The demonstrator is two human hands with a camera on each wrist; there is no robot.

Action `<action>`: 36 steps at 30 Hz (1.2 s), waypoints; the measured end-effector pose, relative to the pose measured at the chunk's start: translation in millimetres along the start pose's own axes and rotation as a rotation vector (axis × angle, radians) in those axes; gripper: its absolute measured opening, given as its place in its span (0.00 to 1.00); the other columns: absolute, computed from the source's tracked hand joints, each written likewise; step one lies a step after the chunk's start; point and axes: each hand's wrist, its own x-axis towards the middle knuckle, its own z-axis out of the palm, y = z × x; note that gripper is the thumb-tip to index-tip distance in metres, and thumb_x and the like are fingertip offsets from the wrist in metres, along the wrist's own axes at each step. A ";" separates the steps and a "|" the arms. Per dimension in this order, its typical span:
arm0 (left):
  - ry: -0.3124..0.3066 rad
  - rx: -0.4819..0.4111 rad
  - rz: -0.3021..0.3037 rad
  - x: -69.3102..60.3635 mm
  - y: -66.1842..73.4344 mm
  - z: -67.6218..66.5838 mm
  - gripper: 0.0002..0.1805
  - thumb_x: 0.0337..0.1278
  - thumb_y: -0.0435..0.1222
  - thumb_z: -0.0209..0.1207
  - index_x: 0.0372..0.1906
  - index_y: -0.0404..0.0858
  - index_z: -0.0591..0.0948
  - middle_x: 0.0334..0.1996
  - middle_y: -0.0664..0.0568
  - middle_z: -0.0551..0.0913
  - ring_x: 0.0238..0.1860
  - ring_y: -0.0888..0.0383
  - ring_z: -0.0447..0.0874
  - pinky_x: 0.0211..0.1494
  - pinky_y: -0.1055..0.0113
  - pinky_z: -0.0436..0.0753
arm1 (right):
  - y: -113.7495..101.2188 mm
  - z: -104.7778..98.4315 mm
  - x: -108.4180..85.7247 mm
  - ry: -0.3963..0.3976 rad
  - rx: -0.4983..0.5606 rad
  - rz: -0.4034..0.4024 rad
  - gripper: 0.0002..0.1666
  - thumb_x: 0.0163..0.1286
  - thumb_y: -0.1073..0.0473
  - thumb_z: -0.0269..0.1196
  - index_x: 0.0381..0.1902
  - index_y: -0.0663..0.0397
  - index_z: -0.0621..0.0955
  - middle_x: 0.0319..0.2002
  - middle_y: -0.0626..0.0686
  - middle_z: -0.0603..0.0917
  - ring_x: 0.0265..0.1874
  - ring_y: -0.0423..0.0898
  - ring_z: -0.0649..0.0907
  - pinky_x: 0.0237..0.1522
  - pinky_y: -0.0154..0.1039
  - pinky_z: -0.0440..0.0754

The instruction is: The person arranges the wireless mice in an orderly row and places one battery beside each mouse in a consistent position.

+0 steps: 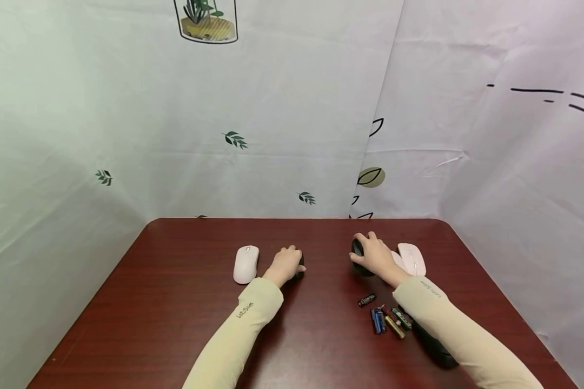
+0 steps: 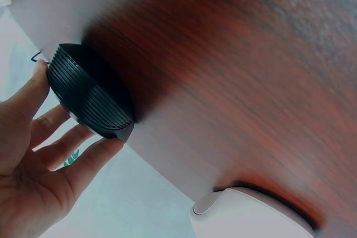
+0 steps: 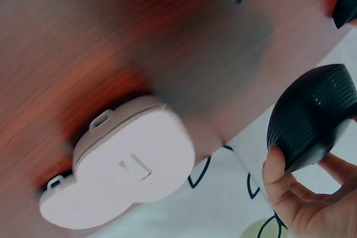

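Observation:
My left hand grips a black mouse on the table; in the left wrist view its ribbed side shows between thumb and fingers. A white mouse stands to the left of that hand. My right hand holds another black mouse, which also has a ribbed side in the right wrist view. In that view it appears tilted; whether it touches the table I cannot tell. Two white mice lie side by side near the right wrist.
Several batteries lie in a group in front of the right hand, with a black one a little apart. A long black object is partly hidden under the right sleeve. A white patterned sheet hangs behind the red-brown table.

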 end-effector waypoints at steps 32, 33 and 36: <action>-0.001 -0.028 -0.008 -0.3 0.3 0.7 0.15 0.57 0.43 0.61 0.41 0.35 0.81 0.43 0.41 0.79 0.43 0.43 0.77 0.46 0.55 0.80 | -43.2 40.2 23.7 -0.195 -0.004 0.155 0.33 0.62 0.50 0.65 0.60 0.60 0.73 0.53 0.69 0.73 0.40 0.64 0.81 0.38 0.54 0.80; -0.002 -0.028 -0.012 -0.3 0.4 0.8 0.15 0.57 0.43 0.61 0.41 0.35 0.81 0.43 0.41 0.79 0.43 0.43 0.77 0.46 0.55 0.80 | -44.4 41.5 24.4 -0.196 -0.009 0.154 0.32 0.62 0.50 0.65 0.60 0.59 0.73 0.53 0.69 0.73 0.40 0.64 0.80 0.38 0.54 0.80; 0.004 -0.024 -0.018 0.1 0.1 1.2 0.15 0.56 0.43 0.61 0.40 0.35 0.81 0.42 0.41 0.79 0.43 0.42 0.78 0.46 0.55 0.80 | -47.6 44.8 27.1 -0.205 -0.020 0.164 0.32 0.62 0.50 0.64 0.61 0.58 0.72 0.53 0.68 0.72 0.42 0.64 0.80 0.39 0.54 0.79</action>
